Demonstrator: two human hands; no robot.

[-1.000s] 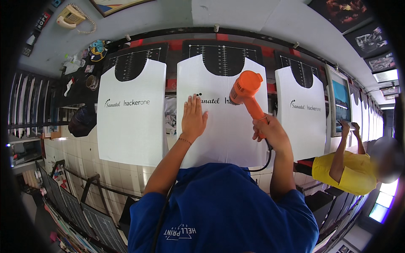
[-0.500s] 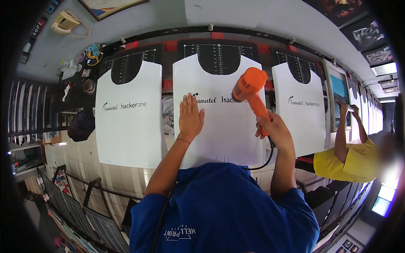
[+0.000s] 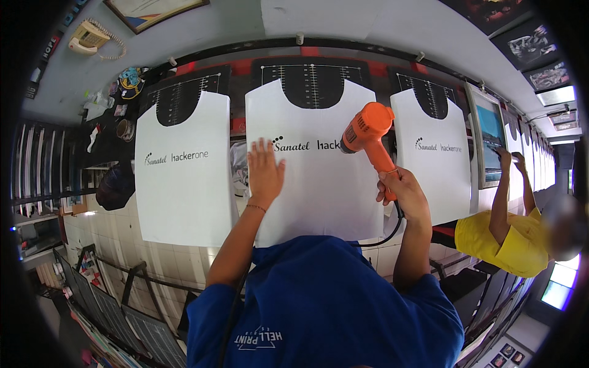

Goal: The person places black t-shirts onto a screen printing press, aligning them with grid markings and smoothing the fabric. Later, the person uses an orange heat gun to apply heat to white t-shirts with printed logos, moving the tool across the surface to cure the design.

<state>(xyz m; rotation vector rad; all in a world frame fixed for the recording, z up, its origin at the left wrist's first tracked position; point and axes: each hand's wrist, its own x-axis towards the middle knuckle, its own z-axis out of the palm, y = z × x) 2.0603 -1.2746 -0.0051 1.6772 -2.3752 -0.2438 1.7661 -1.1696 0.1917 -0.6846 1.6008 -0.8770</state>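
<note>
A white shirt (image 3: 307, 190) with dark printed lettering across its chest lies flat on a black board (image 3: 312, 72) in front of me. My right hand (image 3: 402, 193) grips the handle of an orange heat gun (image 3: 372, 127). The gun's nozzle points left and down, over the right part of the print, hiding some of it. A black cord runs from the handle toward my body. My left hand (image 3: 265, 175) lies flat with fingers stretched out on the shirt's left side, beside the start of the print.
Matching printed shirts lie on boards to the left (image 3: 181, 190) and right (image 3: 431, 178). At the far right a person in a yellow shirt (image 3: 506, 236) holds a framed screen (image 3: 488, 138). Drying racks (image 3: 144, 319) stand behind me; a telephone (image 3: 89, 38) hangs upper left.
My left hand has slid left, off the print's first letters. The heat gun has shifted slightly right relative to the shirt. The view has turned a little.
</note>
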